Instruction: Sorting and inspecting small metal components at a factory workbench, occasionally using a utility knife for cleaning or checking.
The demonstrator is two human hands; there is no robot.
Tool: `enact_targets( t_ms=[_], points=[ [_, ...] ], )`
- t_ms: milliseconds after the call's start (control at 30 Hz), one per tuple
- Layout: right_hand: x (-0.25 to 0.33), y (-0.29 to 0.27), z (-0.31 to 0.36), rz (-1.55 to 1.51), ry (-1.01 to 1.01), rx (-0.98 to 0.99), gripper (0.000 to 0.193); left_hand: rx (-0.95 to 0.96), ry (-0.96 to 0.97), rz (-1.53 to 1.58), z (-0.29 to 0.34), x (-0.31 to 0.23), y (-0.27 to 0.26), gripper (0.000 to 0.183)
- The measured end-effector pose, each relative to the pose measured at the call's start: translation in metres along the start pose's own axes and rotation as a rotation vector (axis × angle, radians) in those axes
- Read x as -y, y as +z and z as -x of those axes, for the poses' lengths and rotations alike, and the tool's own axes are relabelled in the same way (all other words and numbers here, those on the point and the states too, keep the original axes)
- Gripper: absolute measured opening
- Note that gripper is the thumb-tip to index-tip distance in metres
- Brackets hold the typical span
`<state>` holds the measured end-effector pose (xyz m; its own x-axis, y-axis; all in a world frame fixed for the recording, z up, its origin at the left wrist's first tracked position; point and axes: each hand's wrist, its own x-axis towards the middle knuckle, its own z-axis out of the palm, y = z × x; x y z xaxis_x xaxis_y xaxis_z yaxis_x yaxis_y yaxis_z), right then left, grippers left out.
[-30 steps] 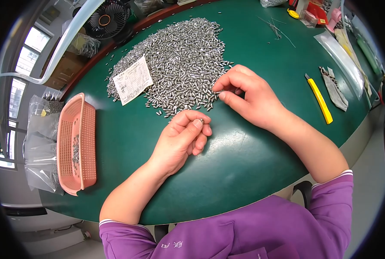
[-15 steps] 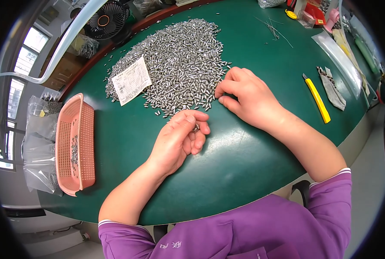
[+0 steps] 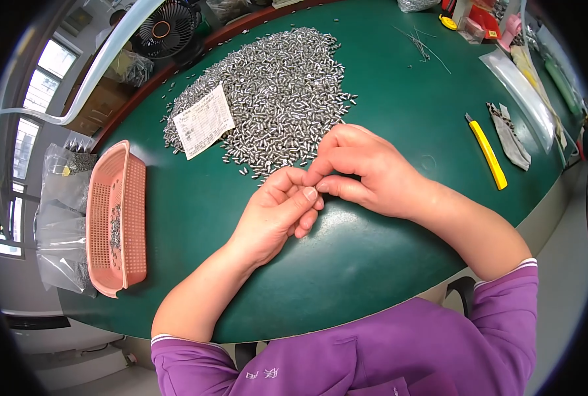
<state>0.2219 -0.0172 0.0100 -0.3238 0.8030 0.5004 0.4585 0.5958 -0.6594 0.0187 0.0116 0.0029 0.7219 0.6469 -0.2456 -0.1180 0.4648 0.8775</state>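
Note:
A big heap of small shiny metal pieces lies on the green round table. My left hand and my right hand meet just below the heap's near edge, fingertips touching. Their fingers are curled together around something small that I cannot make out. A white printed paper slip lies on the heap's left side.
A pink plastic basket with a few metal pieces sits at the table's left edge, clear bags beside it. A yellow utility knife and a grey strip lie to the right. A fan stands behind the table.
My right hand left the heap's edge and came down toward my left hand. The left hand rose to meet it, and the fingertips now touch.

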Motion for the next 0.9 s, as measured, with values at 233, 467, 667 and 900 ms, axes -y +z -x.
enact_targets(
  t_ms=[233, 467, 667, 900],
  points=[
    [-0.015, -0.008, -0.002, 0.153, 0.083, -0.108, 0.012, -0.008, 0.019, 0.024, 0.000, 0.000, 0.002, 0.015],
    [-0.021, -0.006, 0.003, 0.300, 0.164, -0.087, 0.013, 0.011, 0.021, 0.040, 0.000, 0.000, 0.002, 0.020],
    [-0.019, -0.007, 0.004, 0.381, 0.149, -0.067, 0.013, 0.032, 0.035, 0.062, 0.000, -0.001, 0.001, 0.026],
    [-0.021, -0.008, 0.004, 0.407, 0.129, -0.020, 0.010, 0.014, 0.011, 0.032, -0.001, -0.001, 0.001, 0.023]
  ],
)
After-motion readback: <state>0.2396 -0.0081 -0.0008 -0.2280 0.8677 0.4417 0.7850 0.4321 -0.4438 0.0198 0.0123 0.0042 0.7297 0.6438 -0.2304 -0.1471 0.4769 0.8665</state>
